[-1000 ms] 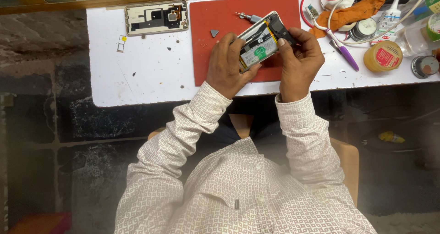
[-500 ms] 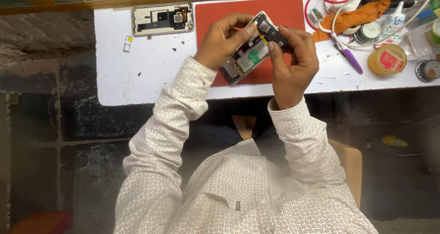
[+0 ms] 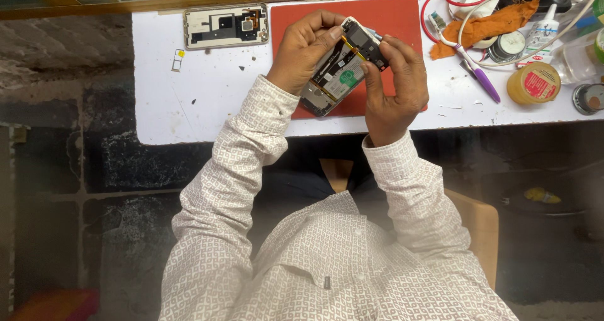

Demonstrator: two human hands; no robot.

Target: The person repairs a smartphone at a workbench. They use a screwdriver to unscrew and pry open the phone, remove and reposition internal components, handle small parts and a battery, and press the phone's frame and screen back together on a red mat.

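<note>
Both my hands hold an opened phone (image 3: 340, 72) with its back off, its battery and circuit board showing, tilted above the red mat (image 3: 390, 19). My left hand (image 3: 305, 47) grips its left edge, fingers curled over the top. On the right side, my right hand (image 3: 393, 85) clasps the phone, with the thumb pressed on the dark upper part of the board.
On the white table (image 3: 189, 101) lie the phone's removed back frame (image 3: 225, 27), a small SIM tray (image 3: 178, 59), a purple-handled tool (image 3: 481, 82), an orange cloth (image 3: 487, 24), a yellow jar (image 3: 533, 83), a glue bottle (image 3: 546, 28), cables and round tins at the right.
The phone was lifted off the mat and tilted more upright in both hands. My view shifted, so the table sits further right in the frame.
</note>
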